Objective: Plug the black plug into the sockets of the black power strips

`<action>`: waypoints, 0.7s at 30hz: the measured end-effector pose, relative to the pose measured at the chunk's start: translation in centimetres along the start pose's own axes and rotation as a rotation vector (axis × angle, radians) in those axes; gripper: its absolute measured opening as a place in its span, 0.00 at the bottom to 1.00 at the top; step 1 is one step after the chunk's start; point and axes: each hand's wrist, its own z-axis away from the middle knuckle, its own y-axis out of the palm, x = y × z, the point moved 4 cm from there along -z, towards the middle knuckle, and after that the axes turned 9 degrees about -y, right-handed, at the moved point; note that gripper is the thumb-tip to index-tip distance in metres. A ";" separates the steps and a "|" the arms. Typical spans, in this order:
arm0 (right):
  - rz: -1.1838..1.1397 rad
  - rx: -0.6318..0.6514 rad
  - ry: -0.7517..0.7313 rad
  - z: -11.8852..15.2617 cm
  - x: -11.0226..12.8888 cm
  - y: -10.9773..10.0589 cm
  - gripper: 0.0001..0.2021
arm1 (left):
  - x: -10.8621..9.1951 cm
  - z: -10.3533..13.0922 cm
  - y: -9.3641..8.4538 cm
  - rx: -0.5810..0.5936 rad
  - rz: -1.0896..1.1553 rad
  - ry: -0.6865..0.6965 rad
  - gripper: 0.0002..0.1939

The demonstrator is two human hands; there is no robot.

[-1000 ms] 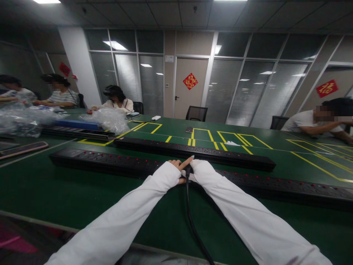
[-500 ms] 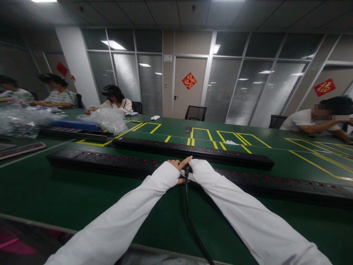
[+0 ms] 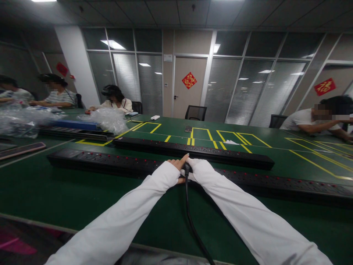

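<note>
A black power plug (image 3: 187, 169) with a thick black cable (image 3: 189, 217) stands at the middle of the near long black power strip (image 3: 99, 160). My left hand (image 3: 178, 163) is closed around the plug's left side, index finger stretched over the top and thumb below. On the other side my right hand (image 3: 193, 163) closes on the plug; white cloth covers most of it, so its fingers hardly show. The cable drops from the plug between my forearms toward me. Small red dots line the strip's top. The plug's front end is hidden.
A second black power strip (image 3: 234, 155) lies just behind. Clear plastic wrap (image 3: 110, 119), a blue bar (image 3: 77, 125) and a phone (image 3: 22, 150) lie at left. Yellow tape (image 3: 202, 129) marks the green table (image 3: 91, 198). Several people sit around it.
My left index finger has drawn back slightly and now sits closer to the plug's top. Both arms and the power strips have stayed in place.
</note>
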 end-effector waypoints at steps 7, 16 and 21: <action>0.014 0.018 -0.009 0.2 0.5 -0.4 0.16 | 0.2 0.0 0.8 -0.027 -0.047 0.035 0.34; 0.001 0.006 -0.014 0.1 0.3 -0.4 0.16 | 0.2 0.0 0.7 -0.014 -0.032 -0.005 0.40; 0.000 -0.004 -0.014 0.0 0.1 -0.1 0.17 | 0.1 -0.2 0.6 0.018 0.027 -0.044 0.47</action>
